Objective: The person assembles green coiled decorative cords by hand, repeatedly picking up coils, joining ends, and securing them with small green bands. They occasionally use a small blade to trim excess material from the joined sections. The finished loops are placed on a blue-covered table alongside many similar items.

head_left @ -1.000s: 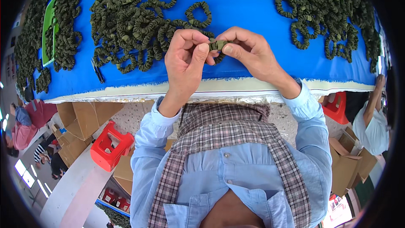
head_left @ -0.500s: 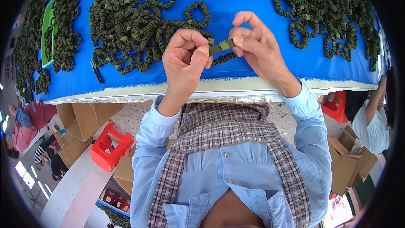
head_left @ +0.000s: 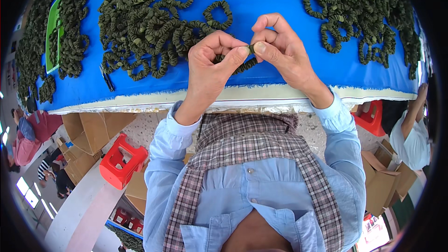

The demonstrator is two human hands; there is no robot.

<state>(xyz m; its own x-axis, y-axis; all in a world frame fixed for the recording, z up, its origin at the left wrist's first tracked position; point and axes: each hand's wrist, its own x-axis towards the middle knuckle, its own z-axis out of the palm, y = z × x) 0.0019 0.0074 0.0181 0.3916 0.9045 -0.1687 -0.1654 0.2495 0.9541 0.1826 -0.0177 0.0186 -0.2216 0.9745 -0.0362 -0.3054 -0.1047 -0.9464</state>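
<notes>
Above the near edge of the blue-covered table [head_left: 275, 72], my left hand [head_left: 212, 65] and my right hand [head_left: 287, 56] meet with their fingertips nearly touching. Both pinch one dark green gathered fabric ring [head_left: 246, 66] between thumb and forefinger. A short flat piece of its band shows between the thumbs; the ruched part hangs below. My fingers hide most of the ring. Just beyond my left hand lies a single loose ring [head_left: 218, 15], beside a large pile of similar rings [head_left: 144, 23].
Another heap of green rings [head_left: 364, 9] lies at the right. A light green basket [head_left: 52, 32] and small dark snips [head_left: 107, 80] are at the left. Below the table edge stand a red stool [head_left: 122, 161] and cardboard boxes [head_left: 88, 133]. People sit at both sides.
My left hand has moved right, closing the gap to my right hand. The flat band stretched between them is now mostly covered by my fingertips.
</notes>
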